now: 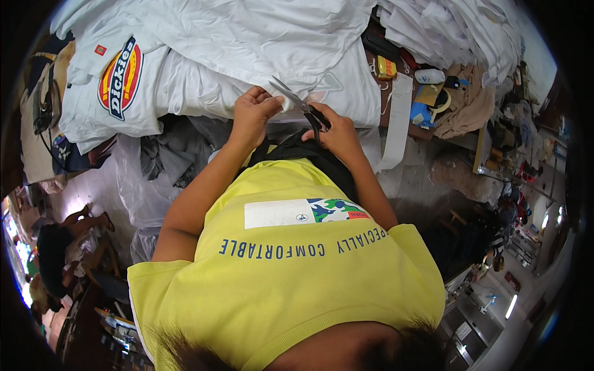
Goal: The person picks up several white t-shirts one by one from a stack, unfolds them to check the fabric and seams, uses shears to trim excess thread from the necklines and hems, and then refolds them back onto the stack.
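Note:
My right hand [340, 136] grips a pair of scissors [301, 105] by its black handles. Their blades are parted and point up and to the left, beside my other hand. My left hand [250, 116] is closed, thumb and fingertips pinching an edge of white cloth [286, 103] next to the blades. Whether the blades touch the cloth I cannot tell. Beyond both hands lie white T-shirts [241, 43] heaped on the table. One white T-shirt [83, 114] at the left carries a large red, yellow and dark blue printed emblem.
More white garments [445, 31] are piled at the far right. Near them lie a roll of tape [442, 102], a small yellow box [387, 68], a long white strip [396, 120] and brown cloth [464, 111]. Clear plastic sheeting [133, 179] hangs below the table. Another person [55, 247] is at the left.

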`<state>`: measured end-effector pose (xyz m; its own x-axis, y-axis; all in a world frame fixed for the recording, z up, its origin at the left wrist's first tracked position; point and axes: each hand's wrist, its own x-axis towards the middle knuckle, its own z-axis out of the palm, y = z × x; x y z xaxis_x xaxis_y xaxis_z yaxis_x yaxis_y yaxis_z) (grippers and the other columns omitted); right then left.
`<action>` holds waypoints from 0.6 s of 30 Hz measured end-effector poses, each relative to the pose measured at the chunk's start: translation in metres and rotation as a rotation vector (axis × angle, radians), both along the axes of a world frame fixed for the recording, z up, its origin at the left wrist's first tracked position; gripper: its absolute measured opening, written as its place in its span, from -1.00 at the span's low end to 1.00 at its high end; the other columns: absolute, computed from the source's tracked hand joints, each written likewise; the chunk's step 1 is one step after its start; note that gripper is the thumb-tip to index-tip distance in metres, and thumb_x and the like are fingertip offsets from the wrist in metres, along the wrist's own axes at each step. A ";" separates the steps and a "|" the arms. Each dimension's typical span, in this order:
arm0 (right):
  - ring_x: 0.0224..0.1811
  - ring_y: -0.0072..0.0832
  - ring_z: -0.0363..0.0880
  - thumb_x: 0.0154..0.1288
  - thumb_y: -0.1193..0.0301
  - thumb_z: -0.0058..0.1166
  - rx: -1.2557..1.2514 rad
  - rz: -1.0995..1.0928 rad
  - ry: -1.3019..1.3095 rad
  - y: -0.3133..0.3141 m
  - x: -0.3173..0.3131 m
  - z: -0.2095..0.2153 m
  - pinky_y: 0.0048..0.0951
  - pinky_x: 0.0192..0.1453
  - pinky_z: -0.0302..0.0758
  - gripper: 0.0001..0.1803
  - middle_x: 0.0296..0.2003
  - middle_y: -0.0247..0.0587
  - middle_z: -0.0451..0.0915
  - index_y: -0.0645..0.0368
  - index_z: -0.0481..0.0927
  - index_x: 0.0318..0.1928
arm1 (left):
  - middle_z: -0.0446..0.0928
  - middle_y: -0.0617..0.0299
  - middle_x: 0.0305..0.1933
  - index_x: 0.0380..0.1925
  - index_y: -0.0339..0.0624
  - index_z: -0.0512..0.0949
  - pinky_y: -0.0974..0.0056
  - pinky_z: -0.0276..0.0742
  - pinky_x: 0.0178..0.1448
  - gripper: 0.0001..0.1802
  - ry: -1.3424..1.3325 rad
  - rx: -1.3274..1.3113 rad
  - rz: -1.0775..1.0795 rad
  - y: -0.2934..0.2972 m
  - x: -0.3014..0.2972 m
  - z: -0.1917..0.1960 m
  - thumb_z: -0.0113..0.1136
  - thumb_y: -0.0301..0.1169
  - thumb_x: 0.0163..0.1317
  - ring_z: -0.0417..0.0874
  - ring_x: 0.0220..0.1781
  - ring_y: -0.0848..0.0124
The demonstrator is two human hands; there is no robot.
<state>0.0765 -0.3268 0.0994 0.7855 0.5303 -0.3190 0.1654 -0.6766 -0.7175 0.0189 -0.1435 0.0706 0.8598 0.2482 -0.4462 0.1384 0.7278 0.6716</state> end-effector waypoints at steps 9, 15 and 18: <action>-0.60 -0.41 0.47 -0.28 0.40 0.37 -0.027 -0.009 0.021 0.005 -0.002 0.005 -0.41 -0.47 0.38 -0.34 -0.60 -0.21 0.47 0.03 0.45 -0.02 | 0.50 0.30 -0.37 -0.29 -0.23 0.42 0.43 0.49 -0.21 -0.81 0.035 -0.073 0.052 0.007 0.002 -0.012 0.15 -0.60 0.06 0.55 -0.34 0.50; -0.55 -0.28 0.46 -0.33 0.34 0.40 0.001 0.036 -0.105 0.018 0.005 0.006 -0.34 -0.41 0.40 -0.32 -0.60 -0.22 0.41 0.01 0.44 -0.05 | 0.52 0.30 -0.34 -0.23 -0.25 0.42 0.43 0.50 -0.20 -0.76 0.011 -0.050 0.029 0.006 0.001 -0.011 0.15 -0.62 0.06 0.55 -0.32 0.52; -0.54 -0.26 0.49 -0.30 0.36 0.38 -0.016 0.039 -0.097 0.019 0.004 0.008 -0.32 -0.41 0.41 -0.36 -0.58 -0.20 0.47 0.04 0.45 -0.06 | 0.51 0.28 -0.33 -0.23 -0.27 0.43 0.46 0.49 -0.22 -0.75 0.013 -0.028 0.024 0.005 0.000 -0.006 0.16 -0.61 0.03 0.54 -0.32 0.53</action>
